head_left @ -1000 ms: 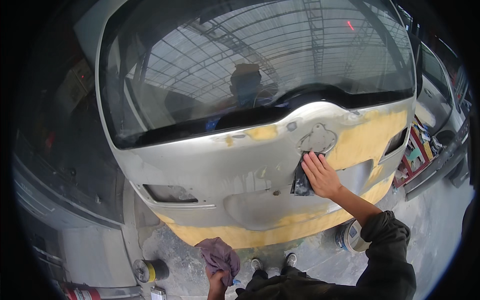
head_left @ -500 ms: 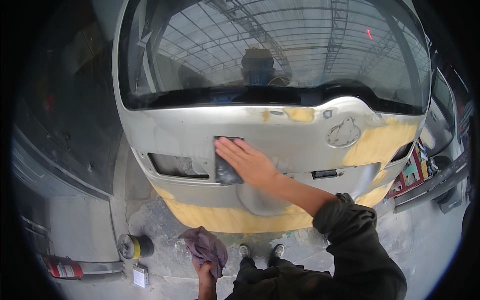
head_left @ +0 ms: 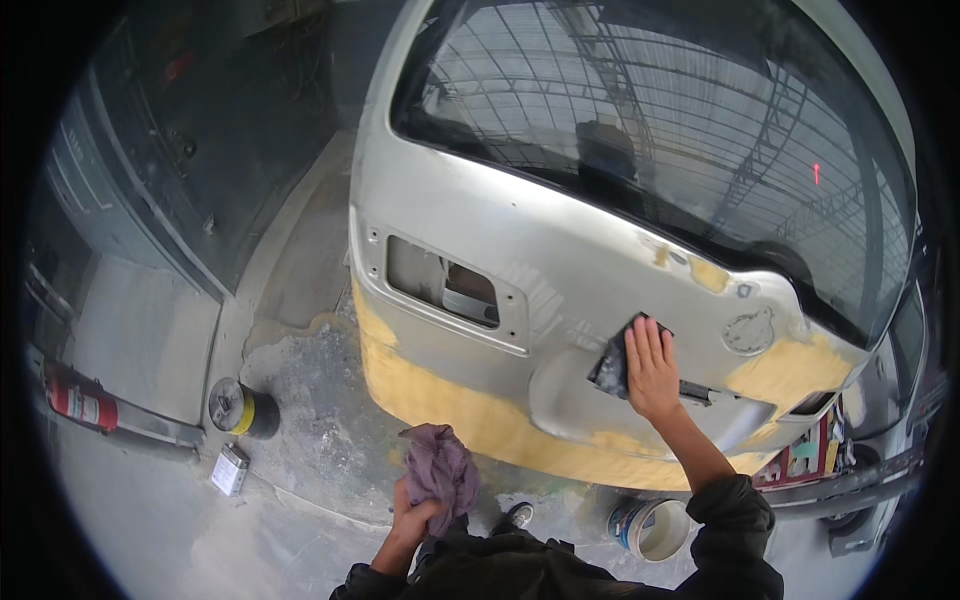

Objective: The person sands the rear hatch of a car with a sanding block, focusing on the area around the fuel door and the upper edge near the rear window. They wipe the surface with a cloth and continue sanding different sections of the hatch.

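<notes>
My right hand (head_left: pixel 653 370) is laid with fingers outstretched over a dark sheet of sandpaper (head_left: pixel 612 365), pressing it to the silver vehicle panel (head_left: pixel 450 195). Pale dust marks the sheet, and part of it shows beside the fingers. The thumb is hidden. In my left hand (head_left: pixel 408 520), closed low in front of me, is a crumpled purple cloth (head_left: pixel 440 470), away from the panel. Yellowish filler (head_left: pixel 440 405) covers the panel's lower band and patches on its right side.
A rectangular cutout (head_left: pixel 440 280) opens in the panel's left part, below the rear window (head_left: pixel 700 130). On the floor stand a white bucket (head_left: pixel 655 530), a dark drum with a yellow band (head_left: pixel 243 408) and a small metal can (head_left: pixel 230 470). A red fire extinguisher (head_left: pixel 80 400) is at far left.
My right hand has moved rightward across the panel with the sandpaper, which is now tilted. My view has turned, bringing the bucket into sight. The cloth stays in my left hand.
</notes>
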Action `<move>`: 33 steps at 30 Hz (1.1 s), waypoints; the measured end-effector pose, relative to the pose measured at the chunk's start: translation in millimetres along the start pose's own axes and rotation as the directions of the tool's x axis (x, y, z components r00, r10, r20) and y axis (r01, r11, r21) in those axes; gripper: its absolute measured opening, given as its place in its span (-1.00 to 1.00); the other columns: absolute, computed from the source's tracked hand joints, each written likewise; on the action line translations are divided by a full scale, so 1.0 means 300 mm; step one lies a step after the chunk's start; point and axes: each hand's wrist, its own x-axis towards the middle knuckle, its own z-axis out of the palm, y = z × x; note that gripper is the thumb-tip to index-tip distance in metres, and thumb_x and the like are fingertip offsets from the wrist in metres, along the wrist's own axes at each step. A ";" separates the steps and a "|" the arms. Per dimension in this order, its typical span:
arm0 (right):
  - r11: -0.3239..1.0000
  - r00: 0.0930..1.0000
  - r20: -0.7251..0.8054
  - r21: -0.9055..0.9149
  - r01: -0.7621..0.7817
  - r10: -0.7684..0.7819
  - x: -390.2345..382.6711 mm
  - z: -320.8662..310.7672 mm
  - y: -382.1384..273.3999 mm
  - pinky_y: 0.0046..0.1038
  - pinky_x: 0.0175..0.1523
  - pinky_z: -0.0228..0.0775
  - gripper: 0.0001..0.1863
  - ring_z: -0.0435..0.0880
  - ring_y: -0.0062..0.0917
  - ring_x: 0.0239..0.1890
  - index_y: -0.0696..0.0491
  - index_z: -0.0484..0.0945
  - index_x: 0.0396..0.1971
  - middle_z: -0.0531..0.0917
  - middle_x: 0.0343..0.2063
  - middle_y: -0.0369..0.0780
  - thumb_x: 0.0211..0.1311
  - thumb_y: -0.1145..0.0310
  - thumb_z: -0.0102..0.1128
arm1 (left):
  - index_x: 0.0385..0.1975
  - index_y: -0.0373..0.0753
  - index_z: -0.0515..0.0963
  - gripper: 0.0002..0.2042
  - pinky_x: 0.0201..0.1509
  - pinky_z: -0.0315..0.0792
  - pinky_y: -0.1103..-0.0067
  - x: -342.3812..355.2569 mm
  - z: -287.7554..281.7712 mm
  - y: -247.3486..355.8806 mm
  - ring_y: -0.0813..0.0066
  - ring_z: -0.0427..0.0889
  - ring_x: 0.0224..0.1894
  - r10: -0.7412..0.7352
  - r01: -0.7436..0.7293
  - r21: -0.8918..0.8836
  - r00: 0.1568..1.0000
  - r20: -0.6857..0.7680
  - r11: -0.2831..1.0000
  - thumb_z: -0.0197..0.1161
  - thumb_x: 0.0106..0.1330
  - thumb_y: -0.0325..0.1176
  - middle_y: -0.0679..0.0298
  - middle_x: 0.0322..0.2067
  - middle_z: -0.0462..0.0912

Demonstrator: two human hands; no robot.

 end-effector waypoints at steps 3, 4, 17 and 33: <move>0.997 0.998 -0.012 -0.041 0.068 -0.069 0.322 -0.054 -0.147 -0.10 0.67 -0.14 -0.35 0.10 -0.21 0.66 0.21 0.33 0.49 0.23 0.59 -0.06 0.39 0.40 -0.07 | -0.16 -0.36 0.60 -0.60 0.02 0.51 0.54 -0.034 -0.052 0.000 0.48 0.63 -0.17 0.021 -0.022 -0.025 0.998 -0.064 0.999 0.35 -0.09 -0.45 0.33 -0.24 0.67; 0.993 0.996 0.004 -0.074 0.091 -0.091 0.412 -0.070 -0.182 -0.12 0.68 -0.17 -0.33 0.08 -0.23 0.67 0.19 0.32 0.50 0.22 0.60 -0.07 0.39 0.39 -0.06 | -0.16 -0.36 0.60 -0.60 0.01 0.51 0.54 -0.040 -0.073 -0.011 0.48 0.63 -0.17 0.027 -0.030 -0.037 0.996 -0.079 0.999 0.35 -0.10 -0.45 0.33 -0.24 0.67; 0.889 0.917 0.168 -0.234 0.394 -0.362 0.727 -0.109 -0.268 -0.15 0.69 -0.21 -0.28 0.00 -0.27 0.69 0.15 0.24 0.56 0.13 0.64 -0.12 0.38 0.37 -0.03 | -0.15 -0.37 0.60 -0.60 0.01 0.52 0.51 -0.037 -0.213 0.012 0.45 0.65 -0.16 0.003 -0.047 -0.202 0.977 -0.213 0.978 0.31 -0.10 -0.54 0.31 -0.24 0.68; 0.887 0.897 0.080 -0.135 0.443 -0.436 0.995 -0.082 -0.428 -0.11 0.69 -0.21 -0.24 0.00 -0.19 0.69 0.27 0.21 0.53 0.12 0.62 -0.02 0.30 0.47 0.01 | -0.06 -0.35 0.60 -0.54 0.07 0.50 0.54 -0.031 -0.366 -0.070 0.52 0.63 -0.12 0.037 -0.073 -0.155 0.974 -0.224 0.985 0.38 -0.08 -0.50 0.33 -0.19 0.69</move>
